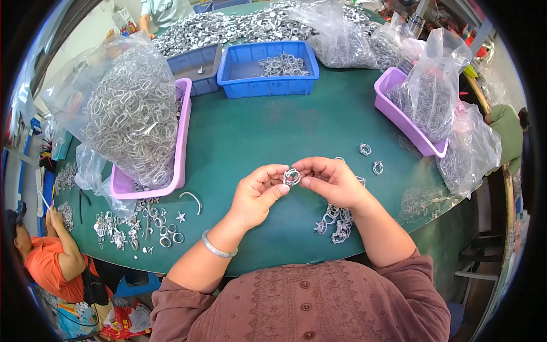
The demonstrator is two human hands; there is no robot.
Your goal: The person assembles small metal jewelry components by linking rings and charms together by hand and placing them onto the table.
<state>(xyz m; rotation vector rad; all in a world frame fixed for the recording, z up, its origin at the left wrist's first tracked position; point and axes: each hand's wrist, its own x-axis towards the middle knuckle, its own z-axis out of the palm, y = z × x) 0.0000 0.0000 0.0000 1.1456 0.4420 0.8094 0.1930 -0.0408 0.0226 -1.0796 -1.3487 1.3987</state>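
Note:
Between the fingertips of both hands, over the middle of the green table [245, 131], is a small silver metal ring piece [292, 177] with links or loops about it. My left hand [259, 191] pinches its left side with thumb and fingers. From the right, the fingers of my right hand [330, 179] close on it too. A pile of similar silver ring pieces [341, 228] lies beside and below my right wrist, partly hidden by the forearm. Two more silver ring pieces, one farther [364, 149] and one nearer [378, 167], rest beyond my right hand.
At left, a pink basket [183, 137] bears a clear bag of metal parts [131, 114]. Loose rings and stars [122, 228] lie nearer. Blue bins [268, 86] and a heap of parts [228, 28] stand behind; another pink basket [410, 128] is right. A co-worker in orange [54, 268] sits left.

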